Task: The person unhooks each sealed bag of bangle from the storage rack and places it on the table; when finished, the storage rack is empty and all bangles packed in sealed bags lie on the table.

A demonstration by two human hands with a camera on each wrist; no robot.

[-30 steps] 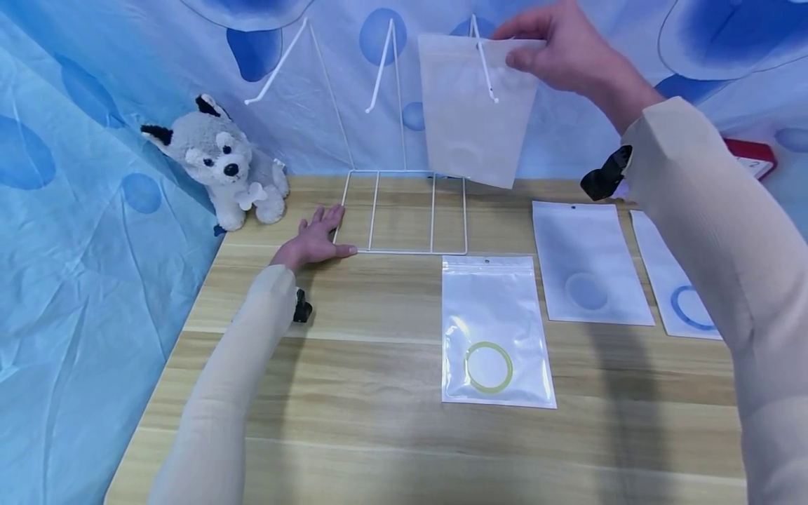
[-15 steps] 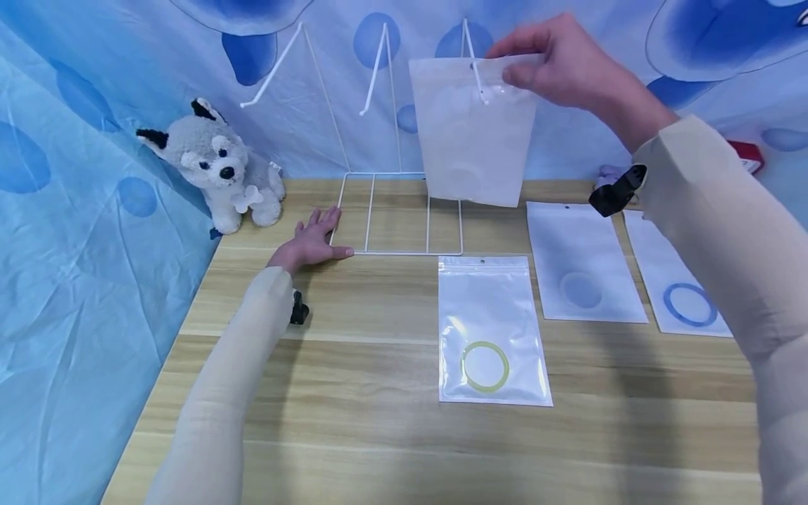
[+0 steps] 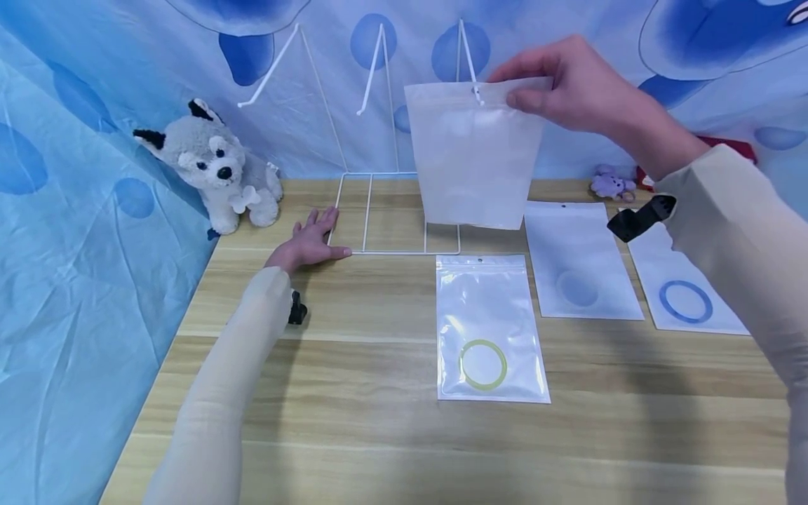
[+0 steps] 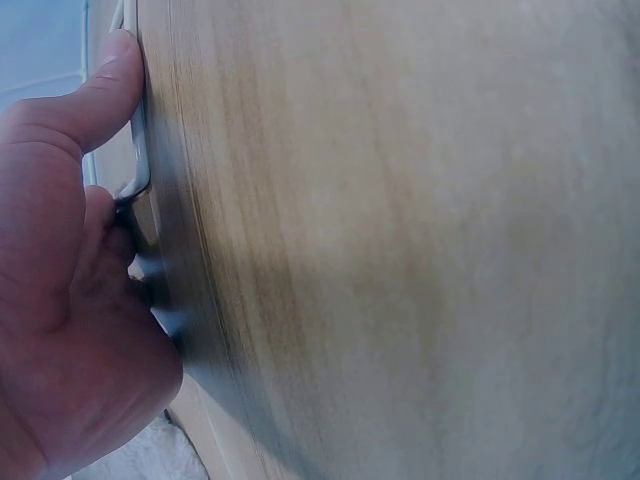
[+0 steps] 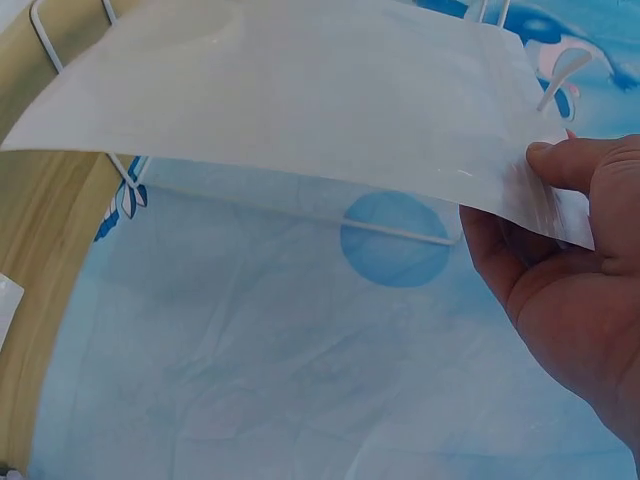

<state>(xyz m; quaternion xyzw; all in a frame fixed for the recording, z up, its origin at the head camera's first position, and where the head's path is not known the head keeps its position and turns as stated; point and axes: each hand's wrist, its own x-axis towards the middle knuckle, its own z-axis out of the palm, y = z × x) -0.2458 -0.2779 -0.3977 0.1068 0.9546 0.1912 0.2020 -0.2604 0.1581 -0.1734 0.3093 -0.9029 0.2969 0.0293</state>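
A white wire rack [image 3: 395,253] stands at the back of the table, with three prongs angling forward from its top. My left hand [image 3: 308,245] lies with fingers spread over the left side of its base; in the left wrist view the thumb [image 4: 110,85] rests along the front wire. My right hand [image 3: 571,88] pinches the top right corner of a white zip bag [image 3: 473,161] between thumb and fingers. The bag hangs at the right prong [image 3: 468,52], whose tip overlaps the bag's top edge at its hole. In the right wrist view the prong [image 5: 567,78] sticks out past that edge.
A flat zip bag with a yellow ring [image 3: 483,365] lies in front of the rack. Two more white bags [image 3: 583,238] lie to the right, one showing a blue ring [image 3: 685,301]. A plush husky [image 3: 214,168] sits back left, a small purple toy [image 3: 611,184] back right.
My right hand has brought the bag down and forward along the right prong, toward its tip. The left hand stays on the rack's base.
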